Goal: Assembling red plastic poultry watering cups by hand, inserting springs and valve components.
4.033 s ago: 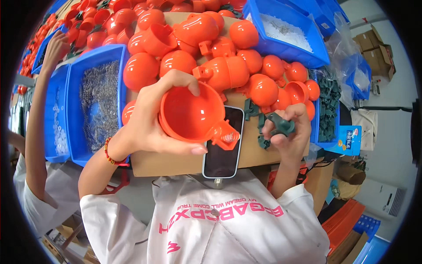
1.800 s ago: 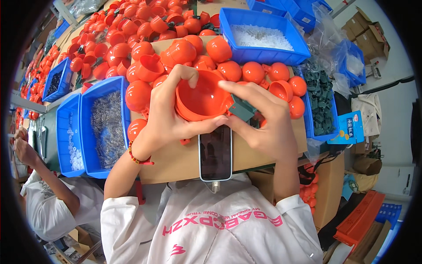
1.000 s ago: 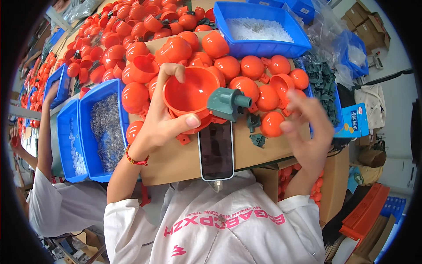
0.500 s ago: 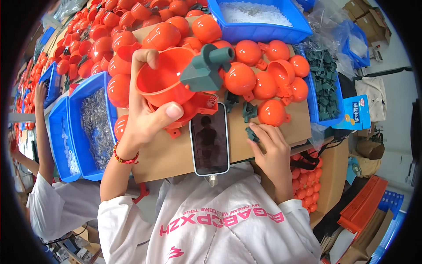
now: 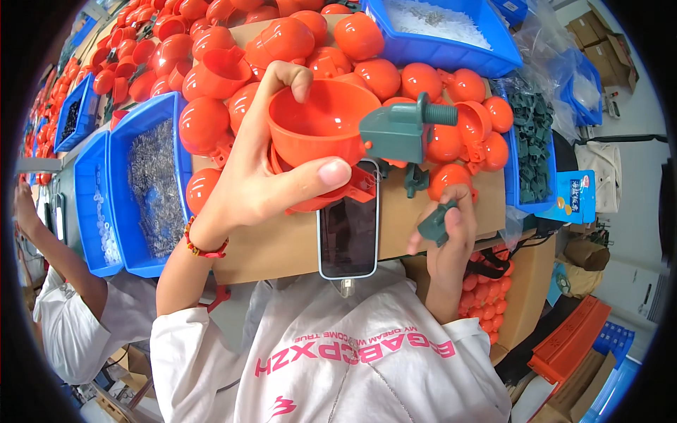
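Observation:
My left hand (image 5: 257,173) grips two red plastic cups, one above the other, over the table. The upper red cup (image 5: 317,137) opens upward and has a dark green fitting (image 5: 395,134) with a threaded stub on its right side. Under it, the lower red cup (image 5: 310,205) is partly hidden by my thumb; a thin spring (image 5: 371,173) shows by its tab. My right hand (image 5: 455,243) pinches a loose dark green fitting (image 5: 436,224) above the table's near edge. Another green fitting (image 5: 416,181) lies on the cardboard just beyond it.
A phone (image 5: 348,240) lies below the cups, with a plug at its near end. Red cups (image 5: 360,35) crowd the far side. Blue bins hold metal springs (image 5: 151,190), white parts (image 5: 437,21) and green fittings (image 5: 530,141). Another person's arm (image 5: 63,257) is at left.
My right hand has lifted a green fitting off the table and drawn it toward me. My left hand and its cups appear farther right; the whole view has also shifted slightly.

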